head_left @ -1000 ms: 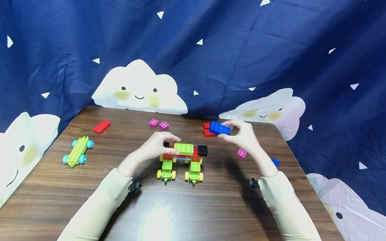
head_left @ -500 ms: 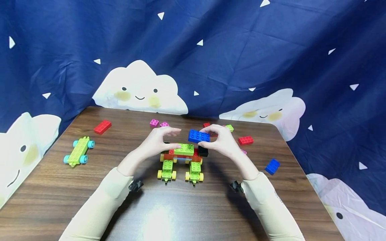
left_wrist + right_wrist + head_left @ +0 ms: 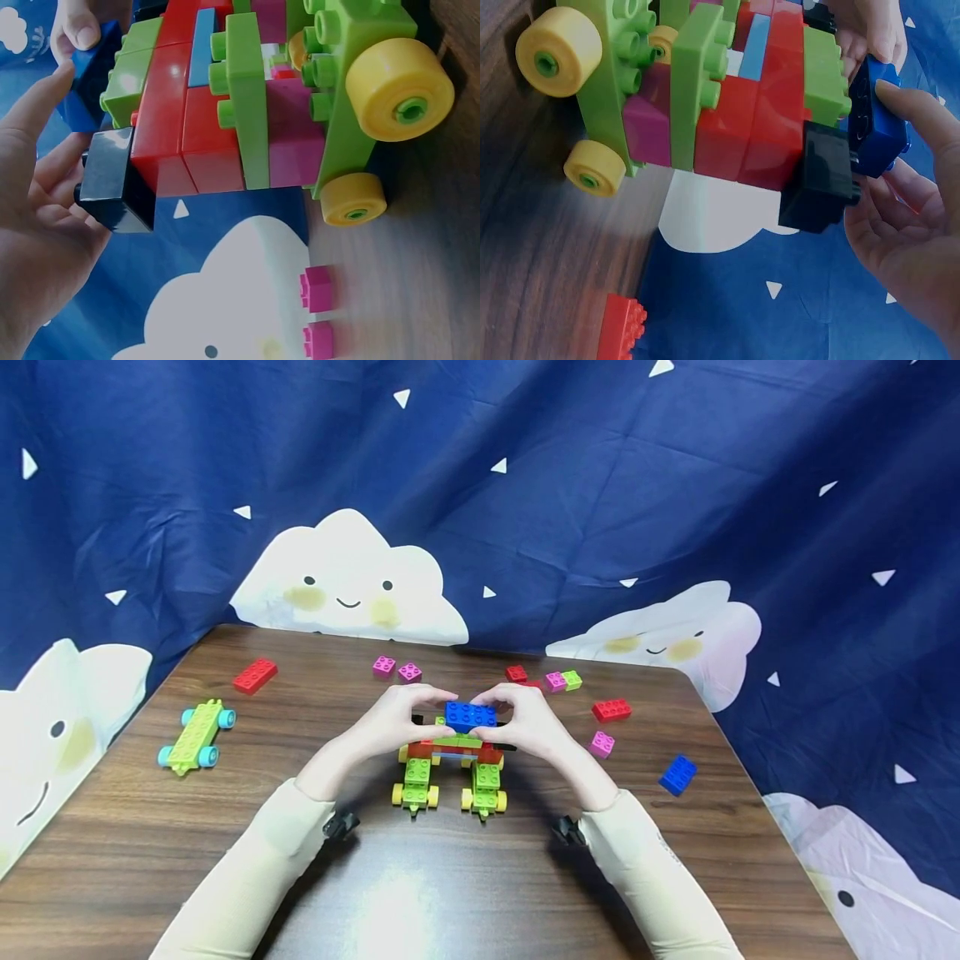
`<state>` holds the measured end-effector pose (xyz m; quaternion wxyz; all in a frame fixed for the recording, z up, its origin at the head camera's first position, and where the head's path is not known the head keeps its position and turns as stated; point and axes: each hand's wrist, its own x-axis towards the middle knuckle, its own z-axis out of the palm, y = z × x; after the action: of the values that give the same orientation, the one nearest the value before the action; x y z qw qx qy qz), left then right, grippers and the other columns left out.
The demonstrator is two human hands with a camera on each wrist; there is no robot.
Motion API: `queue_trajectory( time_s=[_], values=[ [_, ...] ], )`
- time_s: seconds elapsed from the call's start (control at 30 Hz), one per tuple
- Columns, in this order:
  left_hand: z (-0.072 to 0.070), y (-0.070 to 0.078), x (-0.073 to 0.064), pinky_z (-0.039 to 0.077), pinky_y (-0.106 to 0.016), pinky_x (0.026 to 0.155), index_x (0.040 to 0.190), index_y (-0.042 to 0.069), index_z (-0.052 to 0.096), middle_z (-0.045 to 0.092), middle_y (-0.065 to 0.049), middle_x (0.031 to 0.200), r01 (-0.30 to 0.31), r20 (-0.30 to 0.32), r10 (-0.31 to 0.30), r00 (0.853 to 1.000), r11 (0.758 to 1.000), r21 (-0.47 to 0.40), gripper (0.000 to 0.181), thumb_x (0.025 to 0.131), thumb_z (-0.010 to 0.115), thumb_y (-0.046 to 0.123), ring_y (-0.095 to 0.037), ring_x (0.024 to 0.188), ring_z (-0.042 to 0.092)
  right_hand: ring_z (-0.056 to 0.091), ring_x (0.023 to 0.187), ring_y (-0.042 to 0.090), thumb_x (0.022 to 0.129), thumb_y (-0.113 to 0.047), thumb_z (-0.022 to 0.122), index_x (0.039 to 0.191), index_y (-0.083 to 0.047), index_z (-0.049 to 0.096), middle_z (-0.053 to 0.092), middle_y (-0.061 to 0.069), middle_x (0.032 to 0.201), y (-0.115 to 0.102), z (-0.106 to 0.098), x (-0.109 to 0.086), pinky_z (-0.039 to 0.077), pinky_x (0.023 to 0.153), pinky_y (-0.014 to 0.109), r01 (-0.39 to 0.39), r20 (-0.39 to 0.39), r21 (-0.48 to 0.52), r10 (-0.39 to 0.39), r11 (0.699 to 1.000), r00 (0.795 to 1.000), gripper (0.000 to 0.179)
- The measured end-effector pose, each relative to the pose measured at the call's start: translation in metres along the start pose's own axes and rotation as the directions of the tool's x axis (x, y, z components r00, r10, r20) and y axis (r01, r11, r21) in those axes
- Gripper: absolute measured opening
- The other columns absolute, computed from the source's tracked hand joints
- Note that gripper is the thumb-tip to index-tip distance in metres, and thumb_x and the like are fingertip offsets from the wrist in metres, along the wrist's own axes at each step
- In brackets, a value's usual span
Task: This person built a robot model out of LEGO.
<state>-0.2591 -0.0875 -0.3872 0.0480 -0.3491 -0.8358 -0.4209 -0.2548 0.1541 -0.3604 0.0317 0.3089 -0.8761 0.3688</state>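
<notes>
Blue brick [image 3: 470, 717] right over wheeled block model [image 3: 459, 747], contact unclear, between tabletop [image 3: 540, 877] left and right edges. Left hand [image 3: 386, 722] pinches brick's left end, right hand [image 3: 527, 722] its right. Lime wheeled base [image 3: 197, 737] near left edge.

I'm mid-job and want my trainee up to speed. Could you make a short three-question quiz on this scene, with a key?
1. Which item is the right hand pinching?
a) a black block
b) a blue block
c) a red block

2. True or false: the base with turquoise wheels stands apart from the assembled model.

3. Fill in the colour: the assembled model stands on ____ wheels.

Key:
1. b
2. True
3. yellow
</notes>
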Motion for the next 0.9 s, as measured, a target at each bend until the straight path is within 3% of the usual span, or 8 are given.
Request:
queue_trajectory(
  time_s=[0.17, 0.47, 0.73, 0.9],
  values=[
    [0.0006, -0.0017, -0.0018, 0.053, -0.039, 0.091, 0.12, 0.001, 0.067, 0.072, -0.008, 0.111, -0.02, -0.004, 0.02, 1.0, 1.0, -0.016, 0.048, 0.078, 0.082, 0.019, -0.02, 0.1, 0.067, 0.063, 0.088, 0.017, 0.074, -0.018, 0.085, 0.105, -0.005, 0.073, 0.073, 0.006, 0.097, -0.0003, 0.0052, 0.0029, 0.056, 0.081, 0.031, 0.005, 0.02, 0.004, -0.005, 1.0, 1.0, 0.035],
    [0.0015, -0.0033, -0.0046, 0.055, -0.036, 0.085, 0.117, 0.002, 0.069, 0.073, -0.006, 0.104, 0.015, 0.008, -0.015, 1.0, 0.999, -0.042, 0.039, 0.082, 0.079, 0.017, -0.015, 0.09, 0.066, 0.063, 0.088, 0.015, 0.073, -0.02, 0.086, 0.105, -0.006, 0.073, 0.073, 0.005, 0.097, -0.0013, 0.0107, 0.0053, 0.055, 0.081, 0.03, 0.009, 0.029, -0.002, -0.009, 1.0, 1.0, 0.037],
    [0.0016, -0.0042, -0.005, 0.054, -0.041, 0.091, 0.118, 0.003, 0.069, 0.073, -0.007, 0.108, 0.044, 0.022, -0.043, 0.999, 0.997, -0.068, 0.039, 0.083, 0.078, 0.018, -0.017, 0.094, 0.067, 0.064, 0.094, 0.018, 0.076, -0.018, 0.083, 0.111, -0.004, 0.071, 0.073, 0.008, 0.104, 0.0025, 0.005, 0.0002, 0.056, 0.085, 0.035, -0.01, 0.052, 0.028, 0.008, 1.0, 0.999, 0.039],
    [0.0011, -0.006, -0.0053, 0.054, -0.042, 0.092, 0.119, 0.003, 0.068, 0.073, -0.007, 0.108, 0.069, 0.038, -0.067, 0.997, 0.994, -0.079, 0.04, 0.084, 0.077, 0.021, -0.018, 0.095, 0.066, 0.065, 0.088, 0.018, 0.079, -0.018, 0.081, 0.111, -0.004, 0.071, 0.073, 0.009, 0.1, 0.0058, 0.0044, -0.0005, 0.057, 0.082, 0.035, -0.051, 0.086, 0.041, 0.047, 0.998, 0.995, 0.036]
  ],
)
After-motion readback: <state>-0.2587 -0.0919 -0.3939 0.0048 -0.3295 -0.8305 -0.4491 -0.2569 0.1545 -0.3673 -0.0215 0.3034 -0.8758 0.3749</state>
